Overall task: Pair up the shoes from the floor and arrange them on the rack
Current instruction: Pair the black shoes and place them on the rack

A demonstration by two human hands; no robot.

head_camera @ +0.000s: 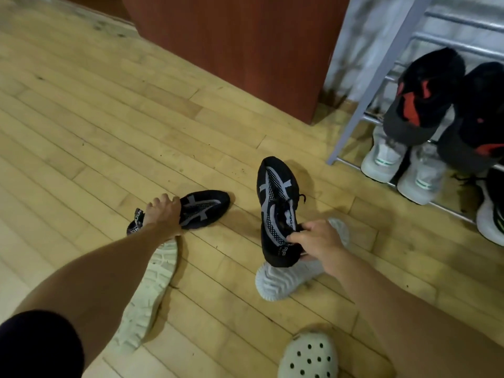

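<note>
Shoe [275,197] in our right grip [319,241], clamped on its heel, is held over the floor [109,118] near the rack [377,77]. Our left grip [163,211] clamps its twin [204,208], lying on the floor.

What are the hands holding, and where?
The right hand pinches one black shoe by its heel collar; the left hand grips the other black shoe at its heel end.

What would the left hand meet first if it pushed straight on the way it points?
The black floor shoe: the left hand curls over its collar. Beyond its toe lies bare wooden floor, though depth is unclear.
</note>
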